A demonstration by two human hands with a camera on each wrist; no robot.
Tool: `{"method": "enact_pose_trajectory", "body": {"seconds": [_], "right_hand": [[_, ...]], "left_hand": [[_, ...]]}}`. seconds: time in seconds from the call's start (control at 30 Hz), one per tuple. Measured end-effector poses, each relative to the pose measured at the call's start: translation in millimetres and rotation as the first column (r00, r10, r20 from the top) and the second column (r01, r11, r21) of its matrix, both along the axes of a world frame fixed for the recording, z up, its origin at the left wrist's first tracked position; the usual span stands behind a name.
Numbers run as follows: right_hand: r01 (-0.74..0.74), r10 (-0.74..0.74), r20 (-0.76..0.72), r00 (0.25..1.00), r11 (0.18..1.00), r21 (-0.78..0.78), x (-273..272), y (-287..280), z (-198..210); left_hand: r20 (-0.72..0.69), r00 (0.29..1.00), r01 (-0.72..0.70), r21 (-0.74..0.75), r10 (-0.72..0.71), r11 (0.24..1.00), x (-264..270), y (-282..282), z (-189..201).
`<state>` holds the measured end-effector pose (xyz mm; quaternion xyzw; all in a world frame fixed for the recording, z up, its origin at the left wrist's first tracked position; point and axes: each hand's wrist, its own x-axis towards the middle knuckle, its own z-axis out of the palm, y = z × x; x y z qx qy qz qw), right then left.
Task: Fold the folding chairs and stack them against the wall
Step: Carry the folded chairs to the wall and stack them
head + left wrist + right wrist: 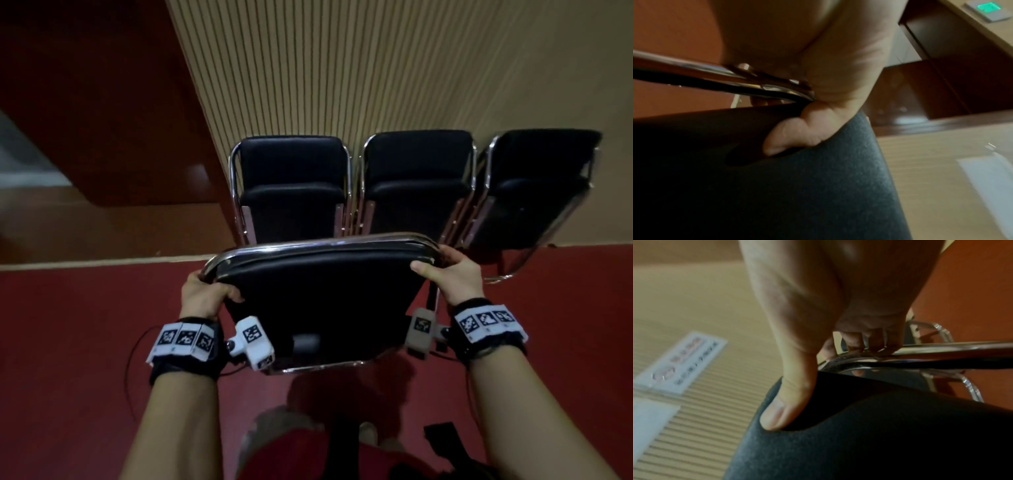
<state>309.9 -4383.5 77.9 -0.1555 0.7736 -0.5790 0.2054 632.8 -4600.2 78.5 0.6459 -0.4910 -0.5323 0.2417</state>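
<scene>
Ribbed wall (pixel 342 68) at 12 o'clock, folded chairs (pixel 418 185) leaned there. Left hand (pixel 205 291), right hand (pixel 455 274) gripped carried chair (pixel 318 291) by top corners, likely for balance.

both arms outstretched; left hand (pixel 202 291); right hand (pixel 452 270); curled

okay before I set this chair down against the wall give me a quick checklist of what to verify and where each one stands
1. Left hand grips the carried chair at its top corner: ok.
2. Right hand grips the other corner: ok.
3. Carried chair folded flat: ok.
4. Three folded chairs already lean on the slatted wall: ok.
5. Which stack takes it: cannot tell.
6. Floor below the chair: cannot tell, hidden.
</scene>
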Motion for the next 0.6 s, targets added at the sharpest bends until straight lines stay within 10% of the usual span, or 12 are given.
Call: {"method": "enact_pose_trajectory", "body": {"seconds": [0.6], "right_hand": [[-0.08,0.066,0.125,0.99,0.99,0.116,-95,-292,-72]], "left_hand": [[0.038,0.997,-0.074,0.132,0.069,0.989,-88,-284,-49]]}}
